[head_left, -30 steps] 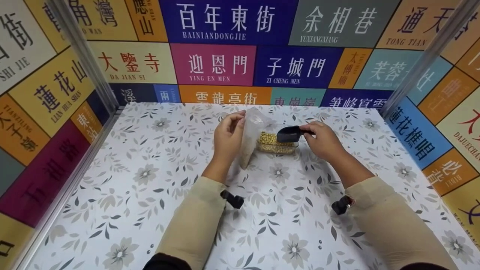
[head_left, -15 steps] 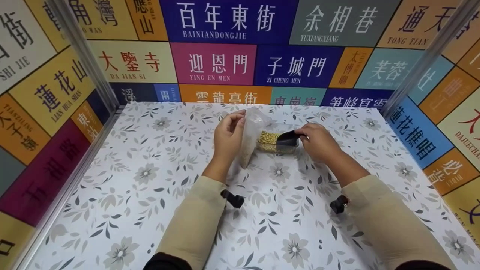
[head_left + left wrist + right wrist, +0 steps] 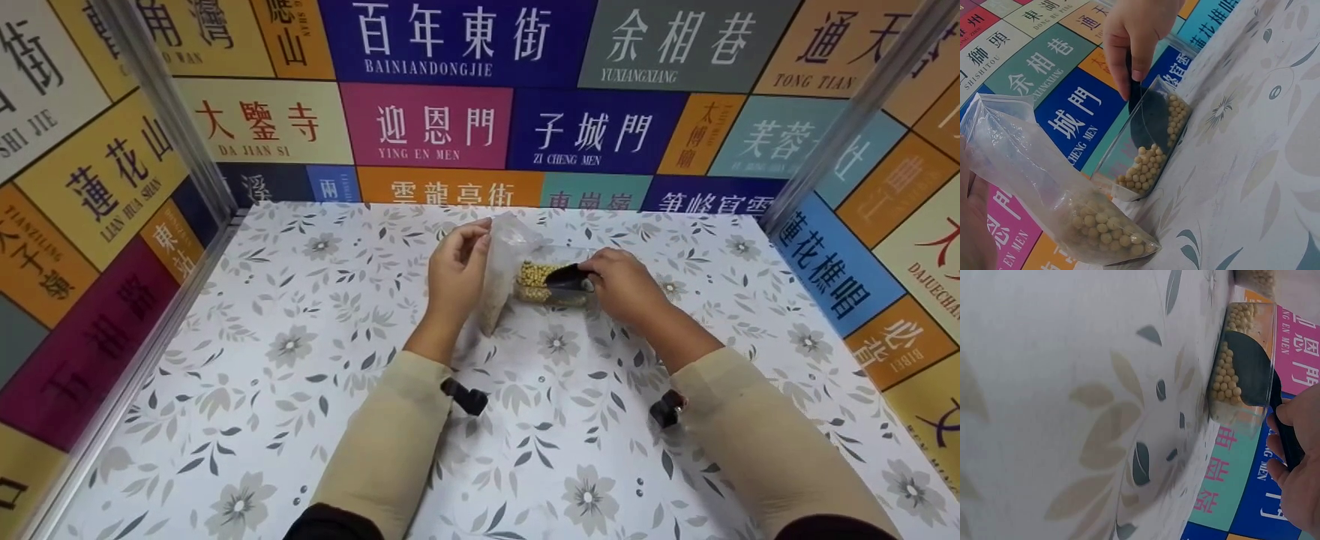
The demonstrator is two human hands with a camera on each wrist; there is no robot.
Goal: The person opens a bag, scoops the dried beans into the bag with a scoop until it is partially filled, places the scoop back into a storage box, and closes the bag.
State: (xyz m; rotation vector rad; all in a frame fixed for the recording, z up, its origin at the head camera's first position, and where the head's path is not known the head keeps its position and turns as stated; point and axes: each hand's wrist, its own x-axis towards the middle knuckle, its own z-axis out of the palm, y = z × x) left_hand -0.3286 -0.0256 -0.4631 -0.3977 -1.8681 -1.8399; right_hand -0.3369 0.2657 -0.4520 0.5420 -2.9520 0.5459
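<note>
My right hand (image 3: 626, 285) grips the handle of a black scoop (image 3: 566, 277). The scoop's bowl is down inside a clear rectangular container (image 3: 1273, 326), among round yellow soybeans (image 3: 1143, 169). My left hand (image 3: 457, 270) holds the upper edge of a clear plastic bag (image 3: 504, 259), its fingers curled at the bag's mouth. Soybeans lie in the bottom of the bag (image 3: 1106, 228), which stands on the table just left of the container. In the left wrist view, the bag's top gapes somewhat. Part of the left hand's grip is hidden behind the plastic.
A white table covering (image 3: 300, 420) with grey flowers and leaves lies under everything. Colourful panels (image 3: 431, 127) with large characters enclose the back and both sides, with clear corner posts (image 3: 832, 112) between them. A small black camera (image 3: 466, 397) sits on the left sleeve.
The right hand has lowered the scoop from above the soybeans into the container and pushed it leftward among them. The left hand and the bag have stayed in place.
</note>
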